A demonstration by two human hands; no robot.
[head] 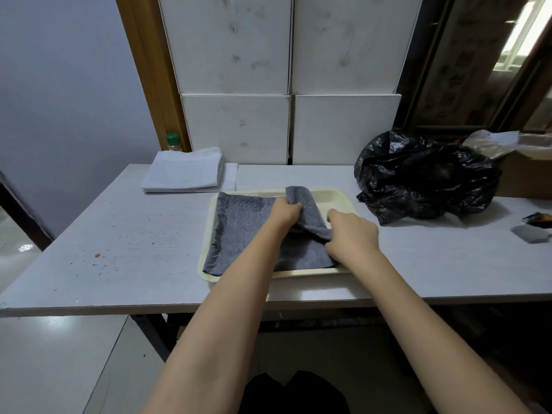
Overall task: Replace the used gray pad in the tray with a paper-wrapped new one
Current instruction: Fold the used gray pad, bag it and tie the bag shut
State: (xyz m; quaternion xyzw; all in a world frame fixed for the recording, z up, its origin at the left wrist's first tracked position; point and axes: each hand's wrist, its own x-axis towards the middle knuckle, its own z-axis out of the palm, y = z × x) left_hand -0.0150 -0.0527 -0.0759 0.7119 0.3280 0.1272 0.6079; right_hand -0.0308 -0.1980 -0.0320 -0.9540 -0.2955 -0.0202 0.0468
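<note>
On white table (134,234), cream tray (334,201) sits near front edge, gray pad (242,228) inside, covering left portion; right portion of tray floor bare. Your left hand (285,212) closed on pad's folded-over right edge, far end raised. Your right hand (352,234) pinches same fold nearer you, fingers curled shut on fabric. Stack of white paper-wrapped pads (183,171) lies at table's far left, well apart from tray. Black bag (424,177) rests right of tray.
</note>
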